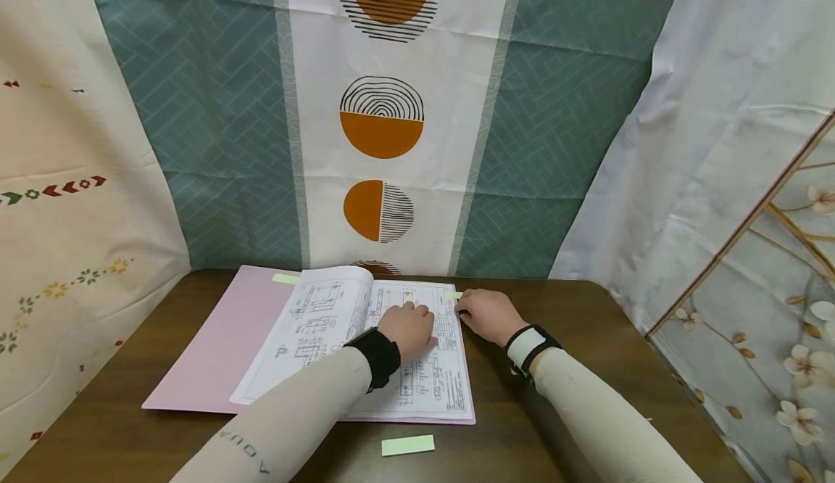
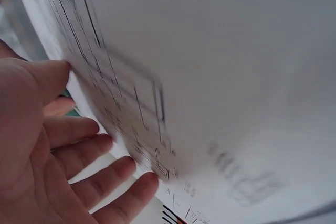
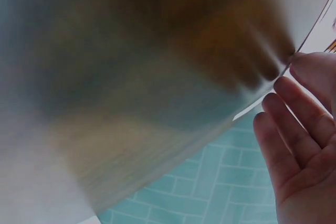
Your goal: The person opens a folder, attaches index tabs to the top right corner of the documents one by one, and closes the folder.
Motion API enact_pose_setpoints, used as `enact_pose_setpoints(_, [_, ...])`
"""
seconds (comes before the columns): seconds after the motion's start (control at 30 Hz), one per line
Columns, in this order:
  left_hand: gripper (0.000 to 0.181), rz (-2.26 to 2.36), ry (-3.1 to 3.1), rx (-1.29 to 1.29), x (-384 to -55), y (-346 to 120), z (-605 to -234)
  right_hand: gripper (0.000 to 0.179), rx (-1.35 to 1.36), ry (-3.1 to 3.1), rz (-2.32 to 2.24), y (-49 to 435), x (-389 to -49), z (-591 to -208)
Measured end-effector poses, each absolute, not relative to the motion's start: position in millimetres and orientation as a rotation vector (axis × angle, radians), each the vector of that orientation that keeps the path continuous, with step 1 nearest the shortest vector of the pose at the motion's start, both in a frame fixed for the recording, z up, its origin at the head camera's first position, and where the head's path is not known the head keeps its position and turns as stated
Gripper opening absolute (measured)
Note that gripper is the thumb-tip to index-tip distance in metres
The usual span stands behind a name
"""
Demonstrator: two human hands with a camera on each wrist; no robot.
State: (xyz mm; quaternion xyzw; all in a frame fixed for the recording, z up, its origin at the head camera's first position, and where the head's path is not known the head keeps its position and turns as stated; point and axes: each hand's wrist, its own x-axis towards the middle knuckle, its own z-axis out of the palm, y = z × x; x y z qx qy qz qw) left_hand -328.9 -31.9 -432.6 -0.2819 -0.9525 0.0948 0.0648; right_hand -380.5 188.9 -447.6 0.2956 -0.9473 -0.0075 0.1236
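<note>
A booklet of technical drawings lies spread, its right-hand page (image 1: 450, 367) printed with line drawings and its left page (image 1: 293, 345) bowed up near the spine. My left hand (image 1: 407, 331) rests on the right-hand page, fingers spread and fairly straight; in the left wrist view its fingertips (image 2: 149, 179) touch the printed paper. At the page's upper right edge sits a pale green sticky tab (image 1: 451, 295), partly covered by my right hand (image 1: 489, 315). In the right wrist view the right hand's fingertips (image 3: 268, 100) meet the glossy tabletop, the thumb apart at the booklet's edge.
A pink cover (image 1: 215, 352) extends left under the pages, with another green tab (image 1: 285, 278) at its top. One loose pale green sticky strip (image 1: 407, 445) lies on the brown table (image 1: 554, 425) in front of the booklet. A patterned curtain (image 1: 554, 106) hangs behind the table.
</note>
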Motion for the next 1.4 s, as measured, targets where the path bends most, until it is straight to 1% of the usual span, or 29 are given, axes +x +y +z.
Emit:
enact_pose_setpoints(0.2, [0.043, 0.173, -2.820, -0.969, -294, -54, -432, 0.011, 0.906, -2.732, -0.070, 187, -355, -449])
enact_pose_setpoints(0.37, [0.037, 0.080, -2.784, -1.052, -270, -74, -433, 0.011, 0.912, -2.768, -0.033, 184, -334, -445])
enact_pose_setpoints(0.67, [0.044, -0.030, -2.765, -1.139, -239, -96, -437, 0.014, 0.898, -2.792, 0.016, 181, -297, -442])
enact_pose_setpoints(0.83, [0.051, -0.054, -2.775, -1.133, -229, -99, -440, 0.013, 0.897, -2.816, 0.054, 180, -280, -439])
enact_pose_setpoints(1.03, [0.045, -0.043, -2.669, -1.148, -222, -100, -447, 0.007, 0.930, -2.792, 0.096, 182, -263, -439])
enact_pose_setpoints(1.4, [0.039, -0.076, -2.607, -1.142, -223, -101, -452, 0.007, 0.973, -2.767, 0.139, 183, -240, -437])
